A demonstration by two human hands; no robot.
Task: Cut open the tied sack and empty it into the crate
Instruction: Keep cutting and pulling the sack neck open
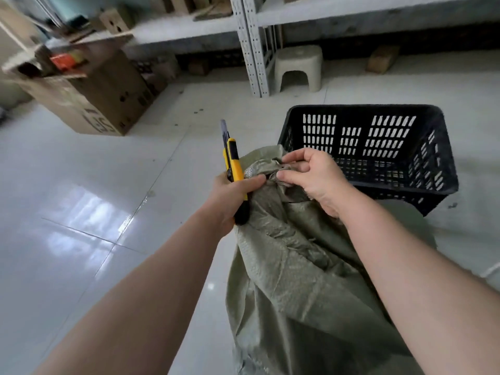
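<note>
Holding a yellow-and-black utility knife (233,161) upright, the left grip (232,194) is curled round the handle. The blade is slid out and points up and away from the person, and the thumb reaches across to the bunched fabric beside it. The right grip (316,177) is just to the right, thumb and fingertips pinching the gathered neck of the green woven sack (284,266). Whatever ties the neck is lost among the folds and fingers. The sack stands slumped on the pale tiled floor (81,212) between the two bare forearms, creased and sagging below the neck. Its top overlaps the near left corner of the crate (365,108) in this view. The crate is black slotted plastic and sits on the floor just beyond and to the right of the sack, open side up. Further off on the left is an open cardboard box (89,101). A small pale stool (299,66) sits at the foot of grey metal shelving (253,44), and a brick (382,59) lies under the shelf to the right.
</note>
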